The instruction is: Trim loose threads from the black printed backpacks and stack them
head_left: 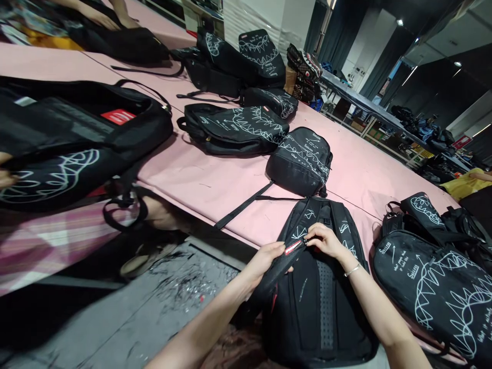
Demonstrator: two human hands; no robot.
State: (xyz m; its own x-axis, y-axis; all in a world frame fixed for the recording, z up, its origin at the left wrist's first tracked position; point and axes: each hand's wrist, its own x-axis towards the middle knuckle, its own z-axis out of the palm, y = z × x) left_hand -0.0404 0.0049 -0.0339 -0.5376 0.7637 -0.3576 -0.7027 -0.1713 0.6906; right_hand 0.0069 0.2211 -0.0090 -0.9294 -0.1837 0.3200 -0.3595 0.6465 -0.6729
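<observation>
A black backpack (307,307) lies in front of me with its back panel and straps facing up. My left hand (271,259) grips one shoulder strap (279,266), thumb beside a small red and white label (293,248) on it. At the far end of that label, my right hand (323,240) pinches the strap with thumb and fingertips. Whether a small part sits inside that pinch is too small to tell. The other shoulder strap (344,225), with white drawn lines, lies flat on the pack.
Several black backpacks with white scribbles, including an upright one (302,159) and one at right (434,287), stand on the pink table (215,192). Another person's hands hold an open backpack (84,133) at left; a co-worker's hand (96,15) rests on black fabric. Scraps litter the grey floor (161,302).
</observation>
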